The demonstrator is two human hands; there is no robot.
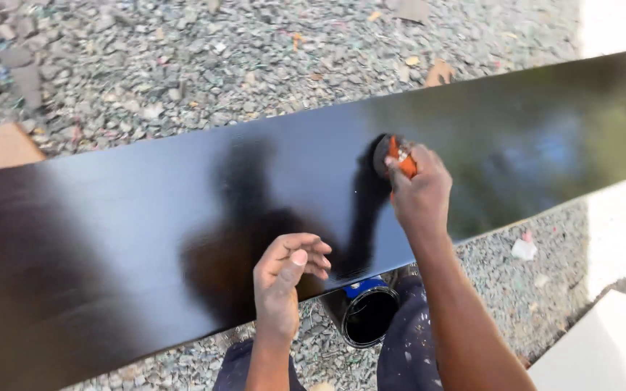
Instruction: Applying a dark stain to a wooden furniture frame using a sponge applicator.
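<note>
One long glossy black board (pixel 146 239) lies before you. Your right hand (pixel 420 194) grips one orange pad (pixel 402 158) on it; your left hand (pixel 284 279) (loosely curled, empty) hovers above one open black tin (pixel 368 317).

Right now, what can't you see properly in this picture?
- Orange tool in the right hand, head view: the fingers cover most of it, so its kind is unclear.
- Black board: both ends cut off by the picture's edges.
- Paint can: the board hides its top part.
- Left hand: its curled fingers hide the palm.
</note>
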